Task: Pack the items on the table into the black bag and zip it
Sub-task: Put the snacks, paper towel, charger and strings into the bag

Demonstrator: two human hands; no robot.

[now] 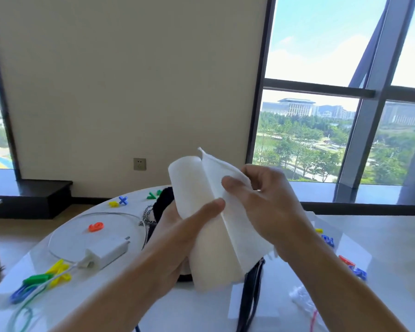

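A white paper-towel roll (201,212) is held up in front of me above the table. My left hand (177,236) grips the roll from below and the left, thumb across its front. My right hand (261,200) pinches the loose sheet of the paper towel roll at the right. The black bag (162,202) lies behind and under the roll, mostly hidden, with a metal chain (148,215) beside it and a dark strap (250,295) running toward me.
On the white round table (201,315): a white charger (106,254) with its coiled cable, an orange plastic number (96,226), coloured plastic letters at left (46,279), at the far edge (122,200) and at right (352,267), a clear plastic packet (302,298). Windows stand behind.
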